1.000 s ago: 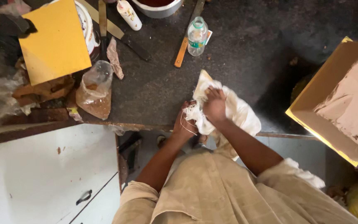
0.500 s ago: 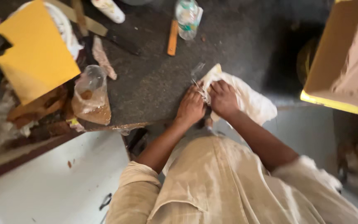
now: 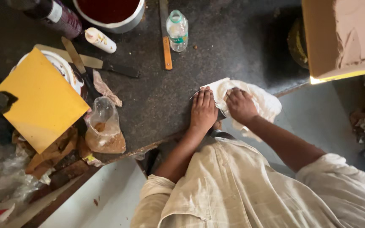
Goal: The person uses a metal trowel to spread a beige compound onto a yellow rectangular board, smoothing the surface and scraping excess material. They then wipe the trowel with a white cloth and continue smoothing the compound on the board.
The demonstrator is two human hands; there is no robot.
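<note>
Left hand (image 3: 203, 110): flat, fingers spread, pressing the table (image 3: 157, 97) just left of the cloth.
Cloth (image 3: 256, 101): white, soft, light, crumpled at table edge; likely best pinched at a fold.
Right hand (image 3: 240, 104): fingers curled, bunching cloth.

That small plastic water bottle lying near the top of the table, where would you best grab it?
Take the bottle around its clear middle, coming down from above. It lies on its side on the dark table, cap away from the person, with a wooden-handled tool close on its left, so fingers fit best across its body.
</note>
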